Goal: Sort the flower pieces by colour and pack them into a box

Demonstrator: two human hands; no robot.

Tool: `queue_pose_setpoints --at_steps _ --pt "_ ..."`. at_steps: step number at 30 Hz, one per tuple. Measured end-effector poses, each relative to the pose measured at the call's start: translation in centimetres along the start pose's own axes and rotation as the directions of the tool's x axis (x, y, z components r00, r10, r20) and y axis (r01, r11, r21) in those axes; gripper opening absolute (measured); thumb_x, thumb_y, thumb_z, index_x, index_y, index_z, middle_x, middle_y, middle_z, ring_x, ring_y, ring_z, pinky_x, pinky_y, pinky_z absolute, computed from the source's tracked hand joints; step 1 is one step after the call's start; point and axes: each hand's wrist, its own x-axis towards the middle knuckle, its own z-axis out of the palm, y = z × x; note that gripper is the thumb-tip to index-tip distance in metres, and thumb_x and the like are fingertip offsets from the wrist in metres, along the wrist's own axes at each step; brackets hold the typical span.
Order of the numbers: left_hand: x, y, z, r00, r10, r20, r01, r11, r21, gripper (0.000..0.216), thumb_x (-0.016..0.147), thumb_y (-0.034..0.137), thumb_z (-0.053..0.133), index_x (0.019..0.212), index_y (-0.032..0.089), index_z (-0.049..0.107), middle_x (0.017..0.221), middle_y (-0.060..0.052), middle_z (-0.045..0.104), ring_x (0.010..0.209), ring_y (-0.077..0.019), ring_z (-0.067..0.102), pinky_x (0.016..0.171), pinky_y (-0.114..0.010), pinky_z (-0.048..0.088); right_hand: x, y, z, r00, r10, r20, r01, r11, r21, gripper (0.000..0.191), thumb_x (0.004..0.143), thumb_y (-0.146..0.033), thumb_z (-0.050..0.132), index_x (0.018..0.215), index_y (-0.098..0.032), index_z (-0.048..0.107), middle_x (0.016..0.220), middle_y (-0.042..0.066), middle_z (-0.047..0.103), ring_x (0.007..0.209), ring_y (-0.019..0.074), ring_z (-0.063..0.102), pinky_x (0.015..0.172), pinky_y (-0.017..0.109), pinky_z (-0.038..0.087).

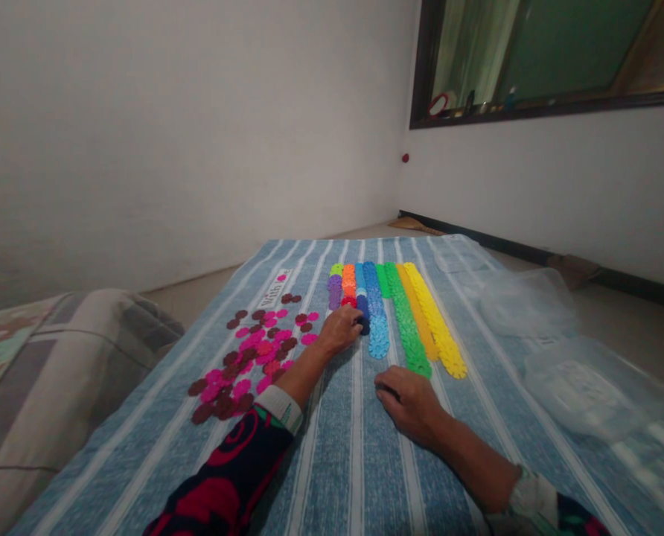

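Blue striped cloth (pixel 332 461) is covering the surface I am looking down on, with bare white walls rising behind it and a dark-framed window (pixel 533 59) sitting high on the right.

My left hand (pixel 340 330) is reaching forward to the near end of the coloured rows, its fingers curling against a dark blue disc (pixel 364 325) just below a red disc (pixel 348 301). I cannot tell whether the fingers are actually pinching the disc or only touching it.

My right hand (pixel 413 406) is resting palm down on the cloth, nearer to me and apart from the rows. Something dark is showing under its fingertips (too small for me to make out), so I cannot tell whether it is gripping anything.

Beside the dark blue disc, the light blue row (pixel 377 331), the green row (pixel 407 327), the orange row (pixel 420 316) and the yellow row (pixel 438 331) are lying side by side, running away from me. A loose scatter of pink and brown discs (pixel 248 357) is spreading out to the left of my left forearm. Clear plastic bags (pixel 589 387) are lying at the right edge.
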Motion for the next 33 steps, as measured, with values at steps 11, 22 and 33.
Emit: queue_pose_setpoints --at_steps 11,22,33 --pt "-3.1 -0.1 -0.7 0.994 -0.056 -0.09 0.057 0.998 0.008 0.019 0.082 0.02 0.052 0.087 0.018 0.07 0.089 -0.007 0.067 0.09 -0.0197 0.061 0.081 -0.03 0.046 0.0 -0.1 -0.2 0.999 0.033 0.019 -0.034 0.999 0.015 0.011 0.083 -0.013 0.054 0.084 -0.018 0.063 0.079 0.004 0.064 0.074 0.0167 0.059 0.069 0.027 0.041" --pt "-9.3 -5.8 -4.1 0.905 -0.308 -0.295 0.271 0.949 -0.16 0.021 0.08 0.021 0.052 0.089 0.018 0.071 0.091 -0.006 0.072 0.087 -0.0187 0.064 0.082 -0.032 0.049 -0.2 0.1 0.3 0.998 0.07 -0.001 -0.07 0.997 0.033 0.012 0.086 -0.017 0.051 0.086 -0.018 0.063 0.08 0.003 0.064 0.075 0.0163 0.061 0.07 0.026 0.043" --pt "-13.0 -11.2 -6.1 0.744 -0.588 -0.318 0.5 0.805 -0.319 0.029 0.077 0.033 0.05 0.082 0.018 0.074 0.076 -0.003 0.073 0.078 -0.0189 0.065 0.072 -0.026 0.048 0.8 -1.0 1.9 1.0 -0.001 0.016 0.004 0.982 -0.189 0.016 0.088 -0.018 0.049 0.081 -0.018 0.064 0.077 0.005 0.065 0.072 0.0172 0.061 0.066 0.026 0.041"
